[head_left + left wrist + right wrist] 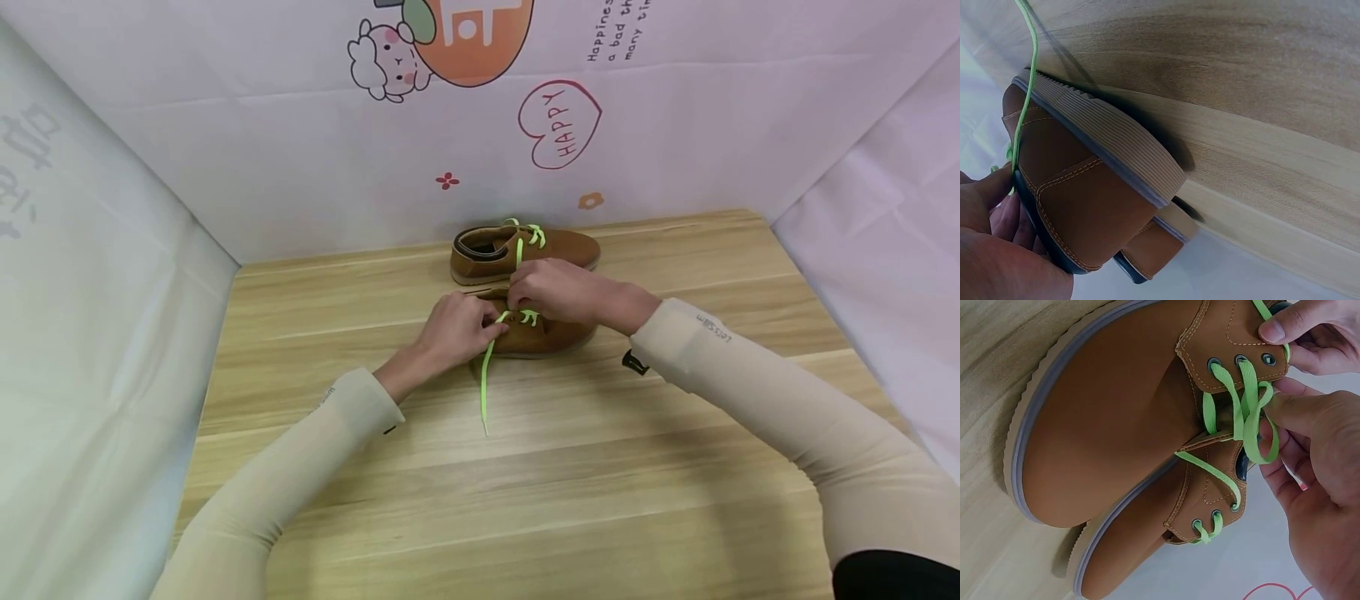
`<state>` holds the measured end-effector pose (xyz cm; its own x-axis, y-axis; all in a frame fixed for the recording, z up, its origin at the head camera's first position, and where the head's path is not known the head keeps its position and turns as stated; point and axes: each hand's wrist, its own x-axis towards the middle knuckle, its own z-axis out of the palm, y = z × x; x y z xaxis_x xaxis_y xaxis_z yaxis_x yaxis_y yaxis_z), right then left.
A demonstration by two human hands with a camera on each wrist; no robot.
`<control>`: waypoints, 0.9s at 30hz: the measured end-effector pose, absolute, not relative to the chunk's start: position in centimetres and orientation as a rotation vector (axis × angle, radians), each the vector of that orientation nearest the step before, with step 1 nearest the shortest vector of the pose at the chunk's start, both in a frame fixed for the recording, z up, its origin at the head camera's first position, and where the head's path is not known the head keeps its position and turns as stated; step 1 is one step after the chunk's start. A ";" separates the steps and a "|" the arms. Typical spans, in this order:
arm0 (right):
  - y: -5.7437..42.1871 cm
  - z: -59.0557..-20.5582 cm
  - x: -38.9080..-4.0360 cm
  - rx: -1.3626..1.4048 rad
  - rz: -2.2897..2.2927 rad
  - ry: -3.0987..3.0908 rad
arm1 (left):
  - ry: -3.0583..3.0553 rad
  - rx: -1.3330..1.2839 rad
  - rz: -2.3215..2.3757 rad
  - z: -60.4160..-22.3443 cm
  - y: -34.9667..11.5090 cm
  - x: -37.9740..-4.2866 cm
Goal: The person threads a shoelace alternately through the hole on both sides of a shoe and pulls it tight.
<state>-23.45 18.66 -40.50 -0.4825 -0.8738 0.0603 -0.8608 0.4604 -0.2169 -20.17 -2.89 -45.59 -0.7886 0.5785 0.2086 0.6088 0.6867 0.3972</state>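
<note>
In the head view a brown shoe (558, 336) with bright green laces sits on the table under both hands, toe to the right. My left hand (457, 333) pinches the shoelace (483, 382) by the shoe's collar, and its loose end trails toward me over the wood. At the lacing, my right hand (558, 290) grips a green lace. Seen from the right wrist, the lace loop (1260, 425) passes between the right thumb and fingers, while the left thumb (1294, 322) presses lace against the eyelet flap. The right fingertips are partly hidden behind the lace.
A matching brown shoe (570, 247) with green laces stands just behind, close to the printed white backdrop (322, 167). White cloth walls rise on the left and right. The wooden table (540, 475) extends toward me.
</note>
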 end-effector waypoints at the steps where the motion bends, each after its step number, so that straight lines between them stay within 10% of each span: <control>1: 18.7 -40.5 -23.5 -1.559 -0.349 2.632 | -2.819 -0.997 -0.703 -45.6 -2.9 -20.2; 27: 19.4 -40.9 -22.7 -1.567 -0.407 2.617 | -2.624 -1.034 -0.826 -46.7 -2.6 -19.4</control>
